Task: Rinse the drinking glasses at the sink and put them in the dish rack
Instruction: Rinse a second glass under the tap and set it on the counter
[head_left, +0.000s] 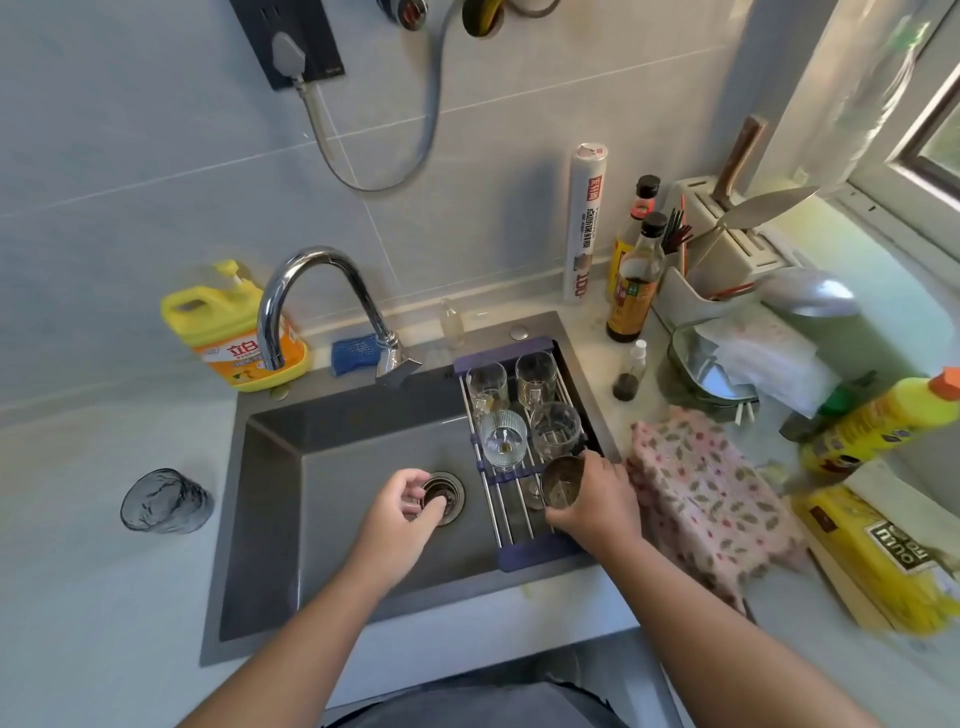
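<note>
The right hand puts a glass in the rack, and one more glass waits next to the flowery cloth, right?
No. The head view shows the waiting glass left of the sink, not by the flowery cloth. The right hand does hold a glass at the rack.

Light: daylight is coming in from the far-right window (930, 135).
Glare: faucet (298, 270) is glinting.
Edges: bending and smearing, right side blurring.

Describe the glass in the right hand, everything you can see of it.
The glass is a clear tumbler with a faint brownish tint, seemingly empty. The right hand grips its side, holding it over the near end of the dish rack, just in front of four other glasses. Whether it touches the rack is unclear.
</note>
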